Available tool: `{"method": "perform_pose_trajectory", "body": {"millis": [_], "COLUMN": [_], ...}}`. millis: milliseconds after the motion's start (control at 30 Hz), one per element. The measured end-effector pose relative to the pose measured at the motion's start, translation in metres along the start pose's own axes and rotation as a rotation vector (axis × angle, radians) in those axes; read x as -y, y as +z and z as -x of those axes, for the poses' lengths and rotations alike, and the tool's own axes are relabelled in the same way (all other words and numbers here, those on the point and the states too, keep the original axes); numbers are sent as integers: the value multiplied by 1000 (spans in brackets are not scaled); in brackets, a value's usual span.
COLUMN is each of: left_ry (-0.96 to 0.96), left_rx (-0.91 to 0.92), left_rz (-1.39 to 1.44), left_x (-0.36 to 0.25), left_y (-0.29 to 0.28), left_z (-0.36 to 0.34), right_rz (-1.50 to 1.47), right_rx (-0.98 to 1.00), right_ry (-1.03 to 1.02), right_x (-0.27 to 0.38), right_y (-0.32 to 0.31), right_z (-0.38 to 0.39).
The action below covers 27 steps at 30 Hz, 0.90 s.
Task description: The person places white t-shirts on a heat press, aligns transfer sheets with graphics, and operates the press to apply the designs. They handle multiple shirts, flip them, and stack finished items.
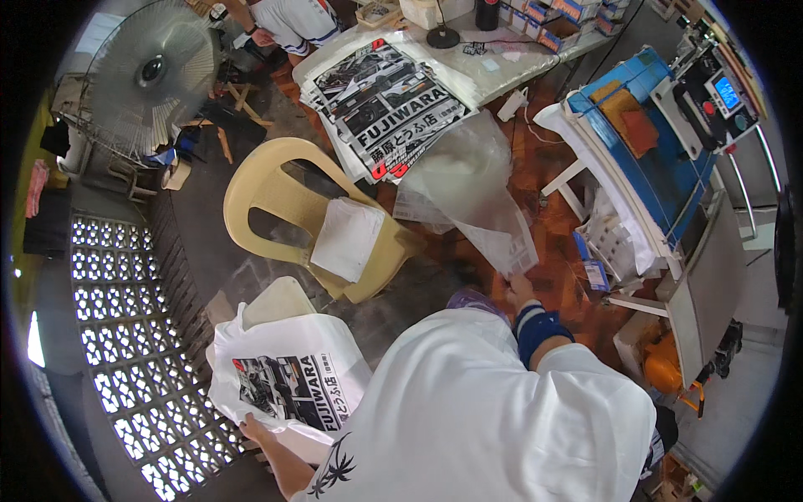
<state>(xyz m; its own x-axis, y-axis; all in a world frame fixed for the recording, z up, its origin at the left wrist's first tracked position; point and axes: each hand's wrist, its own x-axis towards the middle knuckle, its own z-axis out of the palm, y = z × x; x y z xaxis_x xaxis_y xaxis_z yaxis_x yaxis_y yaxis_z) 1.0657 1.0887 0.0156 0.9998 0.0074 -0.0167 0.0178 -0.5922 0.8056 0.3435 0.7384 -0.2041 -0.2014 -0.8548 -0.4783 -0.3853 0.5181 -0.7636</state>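
My left hand has its fingers closed on the near left edge of a white T-shirt, printed with black, grey and red pictures and lettering. The shirt is spread over a pale flat board. Over to the right, my right hand pinches the lower corner of a large translucent film sheet. The film stretches up from that hand to a stack of printed sheets at the table's corner. Those sheets carry a design like the shirt's.
A cream plastic chair with white sheets on its seat stands ahead. Beyond are a table and a person. A large fan is at the far left; a blue-topped press machine stands at right.
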Motion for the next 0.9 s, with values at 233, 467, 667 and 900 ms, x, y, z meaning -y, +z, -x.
{"method": "perform_pose_trajectory", "body": {"millis": [233,467,667,900], "left_ry": [177,380,757,577], "left_rx": [129,173,567,795], "left_rz": [-31,-157,-286,-52], "left_x": [-103,-155,-200,-211], "left_y": [27,45,137,91], "left_z": [141,279,432,390], "right_rz": [370,-666,-280,316], "right_rx": [53,696,1736,1184], "right_ry": [-152,432,542,-925], "right_x": [96,181,290,358], "right_y": [55,140,155,97], "right_z": [-99,-154,45,96]}}
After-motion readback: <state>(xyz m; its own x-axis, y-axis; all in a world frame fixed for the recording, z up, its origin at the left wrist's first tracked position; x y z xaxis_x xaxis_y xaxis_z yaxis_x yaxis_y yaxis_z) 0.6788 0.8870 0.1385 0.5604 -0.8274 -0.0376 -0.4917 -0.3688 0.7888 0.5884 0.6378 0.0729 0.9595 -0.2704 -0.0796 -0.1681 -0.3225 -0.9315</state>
